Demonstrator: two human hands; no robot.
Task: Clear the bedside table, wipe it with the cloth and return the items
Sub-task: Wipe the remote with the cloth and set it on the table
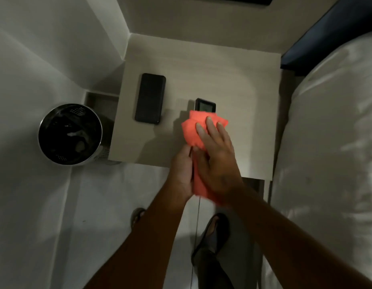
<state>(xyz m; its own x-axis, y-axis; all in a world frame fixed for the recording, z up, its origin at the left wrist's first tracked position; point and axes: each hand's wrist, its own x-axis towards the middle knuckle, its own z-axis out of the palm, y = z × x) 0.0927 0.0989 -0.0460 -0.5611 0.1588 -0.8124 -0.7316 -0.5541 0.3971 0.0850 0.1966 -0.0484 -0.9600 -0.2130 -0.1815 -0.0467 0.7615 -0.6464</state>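
Note:
The pale wood bedside table (233,80) fills the middle of the view. A black phone (150,98) lies flat on its left part. A small black device with a grey screen (205,105) lies near the centre, its near end hidden under an orange cloth (191,132). Both hands hold that cloth over the table's front edge. My right hand (217,155) lies flat on top of it, fingers spread. My left hand (181,174) grips the cloth's lower part from the left side.
A round metal bin with a black liner (70,134) stands on the floor left of the table. A bed with white bedding (331,142) runs along the right. White walls close in on the left. My feet in dark sandals (212,234) stand on the tiled floor.

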